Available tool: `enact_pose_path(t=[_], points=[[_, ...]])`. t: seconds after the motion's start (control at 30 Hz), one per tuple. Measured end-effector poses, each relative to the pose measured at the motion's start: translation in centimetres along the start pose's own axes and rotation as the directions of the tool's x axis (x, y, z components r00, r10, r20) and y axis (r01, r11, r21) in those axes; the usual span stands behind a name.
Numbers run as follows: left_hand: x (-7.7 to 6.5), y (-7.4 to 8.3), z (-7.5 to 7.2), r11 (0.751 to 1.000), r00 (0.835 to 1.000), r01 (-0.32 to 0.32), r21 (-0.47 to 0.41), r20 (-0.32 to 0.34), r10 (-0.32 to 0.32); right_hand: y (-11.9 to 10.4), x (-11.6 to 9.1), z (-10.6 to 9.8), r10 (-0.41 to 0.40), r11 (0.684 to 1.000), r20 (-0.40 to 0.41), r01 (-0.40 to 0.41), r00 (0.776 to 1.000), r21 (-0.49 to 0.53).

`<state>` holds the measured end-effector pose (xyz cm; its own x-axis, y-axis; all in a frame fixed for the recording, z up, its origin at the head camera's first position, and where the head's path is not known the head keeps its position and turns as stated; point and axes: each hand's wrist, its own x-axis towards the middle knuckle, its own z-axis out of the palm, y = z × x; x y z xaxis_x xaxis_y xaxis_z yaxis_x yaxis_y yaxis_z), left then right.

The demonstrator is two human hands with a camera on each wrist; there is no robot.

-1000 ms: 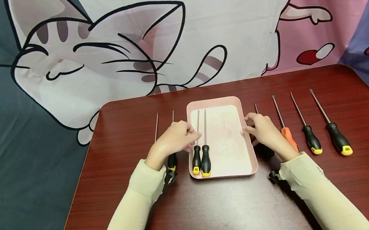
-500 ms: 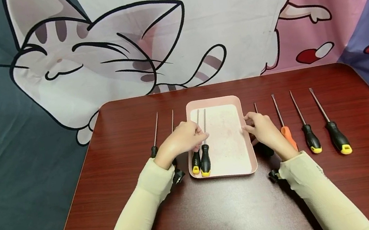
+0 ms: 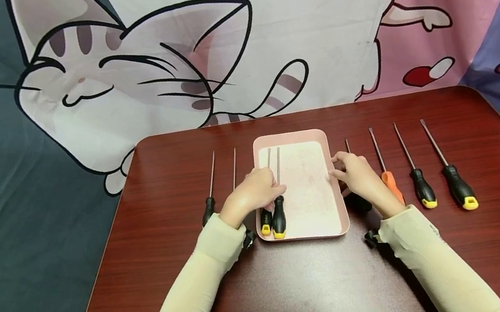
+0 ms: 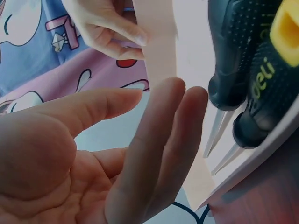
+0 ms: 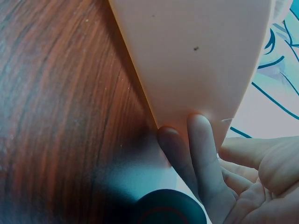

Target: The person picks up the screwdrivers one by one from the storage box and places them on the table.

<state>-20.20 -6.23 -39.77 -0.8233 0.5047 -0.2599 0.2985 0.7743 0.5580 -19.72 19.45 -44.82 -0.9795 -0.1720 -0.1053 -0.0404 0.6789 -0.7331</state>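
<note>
My left hand (image 3: pixel 259 190) hovers over the left side of a pink-rimmed tray (image 3: pixel 315 232). In the left wrist view its thumb and fingers (image 4: pixel 154 126) stand apart with nothing between them. Two screwdrivers with black and yellow handles lie side by side in the tray: a left screwdriver (image 3: pixel 266 221) and a right screwdriver (image 3: pixel 279 217). The left hand hides part of their shafts in the head view. At the tray's right side is my right hand (image 3: pixel 356 177). Two fairly straight fingers (image 5: pixel 203 140) touch the outer wall, while the thumb is at the rim.
Right of the tray lie an orange-handled screwdriver (image 3: pixel 390 185), a black-and-yellow screwdriver (image 3: pixel 423 189) and a larger one (image 3: pixel 459 188). Another dark handle (image 3: pixel 360 203) is partly behind my right hand. To the left, a screwdriver (image 3: pixel 209 209) and a second shaft (image 3: pixel 234 169) lie on the brown table (image 3: pixel 320 287).
My left hand has moved right and slightly toward the handles over the tray, uncovering more of the screwdriver at the left. The right hand and tray stay in place.
</note>
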Motion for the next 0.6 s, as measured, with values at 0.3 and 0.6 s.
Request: enact_pose_path(t=[0.3, 0.6], points=[[0.9, 0.3, 0.9, 0.993, 0.996, 0.081, 0.081, 0.013, -0.083, 0.1, 0.0, -0.1, -0.017, 0.999, -0.019, 0.016, 1.000, -0.038], [1.6, 0.4, 1.4, 0.980, 0.992, 0.126, 0.153, -0.015, -0.125, 0.1, -0.1, 0.0, -0.018, 1.000, -0.017, 0.018, 1.000, -0.002]])
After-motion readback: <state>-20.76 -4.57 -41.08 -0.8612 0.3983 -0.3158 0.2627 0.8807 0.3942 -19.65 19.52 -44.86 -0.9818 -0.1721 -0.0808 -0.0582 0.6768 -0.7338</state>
